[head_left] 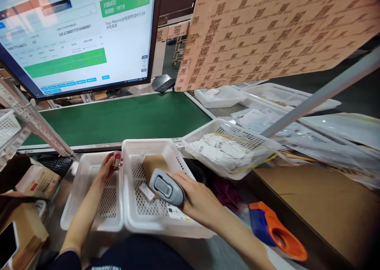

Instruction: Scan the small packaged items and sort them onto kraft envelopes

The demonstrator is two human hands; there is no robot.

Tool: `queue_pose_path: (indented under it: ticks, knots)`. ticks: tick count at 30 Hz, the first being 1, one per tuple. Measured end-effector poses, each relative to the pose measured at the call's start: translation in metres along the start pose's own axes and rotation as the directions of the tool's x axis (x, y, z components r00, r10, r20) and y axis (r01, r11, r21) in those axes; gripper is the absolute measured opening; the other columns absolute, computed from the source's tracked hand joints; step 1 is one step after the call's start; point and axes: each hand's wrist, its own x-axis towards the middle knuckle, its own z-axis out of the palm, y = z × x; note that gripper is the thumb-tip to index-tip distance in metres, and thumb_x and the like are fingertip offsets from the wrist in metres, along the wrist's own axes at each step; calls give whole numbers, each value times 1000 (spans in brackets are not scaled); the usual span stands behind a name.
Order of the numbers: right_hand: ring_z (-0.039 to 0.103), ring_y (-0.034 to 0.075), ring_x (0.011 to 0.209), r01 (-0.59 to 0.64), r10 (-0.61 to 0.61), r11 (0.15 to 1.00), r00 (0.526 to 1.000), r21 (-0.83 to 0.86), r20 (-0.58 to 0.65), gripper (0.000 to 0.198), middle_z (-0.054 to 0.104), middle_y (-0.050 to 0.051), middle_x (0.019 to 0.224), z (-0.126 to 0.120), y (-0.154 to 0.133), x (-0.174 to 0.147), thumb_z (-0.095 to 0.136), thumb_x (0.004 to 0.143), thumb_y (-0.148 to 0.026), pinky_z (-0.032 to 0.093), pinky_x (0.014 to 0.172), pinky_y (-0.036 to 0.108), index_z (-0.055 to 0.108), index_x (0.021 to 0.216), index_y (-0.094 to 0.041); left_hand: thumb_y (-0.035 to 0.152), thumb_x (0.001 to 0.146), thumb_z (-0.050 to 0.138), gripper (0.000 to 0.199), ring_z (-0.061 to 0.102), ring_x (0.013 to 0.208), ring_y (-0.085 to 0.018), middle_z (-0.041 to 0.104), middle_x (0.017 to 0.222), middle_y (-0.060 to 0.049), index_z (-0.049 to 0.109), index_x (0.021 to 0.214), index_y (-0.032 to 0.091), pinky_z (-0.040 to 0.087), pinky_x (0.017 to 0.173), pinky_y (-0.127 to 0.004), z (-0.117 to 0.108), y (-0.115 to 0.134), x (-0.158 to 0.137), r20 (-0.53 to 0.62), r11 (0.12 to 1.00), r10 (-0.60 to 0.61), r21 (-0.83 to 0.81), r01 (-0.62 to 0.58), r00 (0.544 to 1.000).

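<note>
left hand [107, 168] holds small bottle [117, 159] — right hand [193, 194], gray scanner [167, 187]

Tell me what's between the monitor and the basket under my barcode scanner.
The green conveyor belt shows between monitor and basket in the head view.

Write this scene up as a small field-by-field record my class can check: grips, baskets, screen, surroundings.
Left grip: holds a small red-and-pale item near the far end of the left basket
Right grip: holds a grey handheld device over the right basket
Contents there include: pale box, brown cardboard piece
Screen: lit, showing green panels
Behind baskets: green surface
Right side: orange-and-blue tool
</note>
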Motion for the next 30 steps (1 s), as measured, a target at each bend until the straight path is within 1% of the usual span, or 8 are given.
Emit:
queue_pose_path:
  ticks: [6, 11, 16, 19, 22, 24, 26, 30]
  knots:
    - [72, 32, 109, -15, 15, 998, 1000, 61, -5, 71, 67, 14, 129, -8, -15, 27, 73, 81, -22, 54, 86, 38, 59, 150, -19, 61, 103, 63, 48, 79, 86, -19, 78, 124, -15, 72, 123, 18, 63, 63, -23, 64, 41, -37, 272, 877, -238, -352, 326, 932]
    - [72, 34, 110, -68, 68, 998, 998, 2, 7, 77, 67, 12, 130, -9, -15, 25, 65, 83, -10, 53, 84, 38, 54, 157, -24, 34, 111, 54, 32, 74, 68, -14, 80, 102, -12, 73, 116, 9, 59, 54, -19, 96, 50, -51, 311, 802, -338, -398, 445, 888]
    - [70, 39, 117, -85, 85, 996, 996, 40, -7, 76, 68, 14, 134, -13, -7, 8, 70, 78, -14, 54, 93, 45, 58, 153, -19, 38, 106, 64, 30, 72, 64, -14, 79, 97, -11, 76, 110, 11, 54, 51, -18, 110, 48, -62, 328, 831, -345, -329, 449, 879]
    - [72, 35, 108, -66, 75, 993, 993, 97, -91, 67, 70, 11, 121, -17, 3, -9, 68, 76, -13, 53, 89, 42, 65, 142, -21, 56, 90, 83, 49, 73, 68, -15, 79, 103, -10, 77, 117, 15, 51, 50, -19, 112, 33, -59, 299, 940, -256, -144, 308, 919]
    - [70, 29, 98, -57, 80, 991, 976, 119, -200, 56, 70, 8, 111, -27, 21, -20, 69, 74, -14, 50, 82, 37, 70, 129, -23, 76, 75, 85, 83, 78, 83, -25, 80, 111, -15, 74, 131, 16, 61, 69, -30, 119, 9, -41, 302, 980, -118, 188, 63, 946]
    - [68, 27, 95, -78, 106, 991, 955, 112, -277, 47, 69, 8, 108, -41, 39, -22, 75, 72, -18, 49, 80, 35, 73, 119, -22, 82, 70, 82, 97, 77, 113, -39, 78, 127, -21, 71, 140, 17, 62, 98, -47, 126, -7, -30, 384, 918, -68, 386, -93, 921]
    - [68, 26, 93, -121, 154, 987, 911, 111, -382, 38, 69, 7, 105, -62, 62, -21, 81, 70, -22, 50, 80, 34, 74, 108, -21, 80, 73, 76, 93, 59, 145, -43, 66, 152, -19, 68, 149, 26, 40, 129, -56, 128, -20, -24, 471, 797, -44, 548, -254, 881]
    - [67, 26, 96, -262, 304, 952, 721, 161, -622, 34, 70, 6, 101, -126, 120, -9, 84, 70, -24, 54, 85, 36, 71, 101, -21, 67, 89, 56, 75, 39, 160, -37, 52, 166, -5, 59, 158, 38, 7, 140, -54, 96, -30, -26, 454, 555, 31, 733, -393, 891]
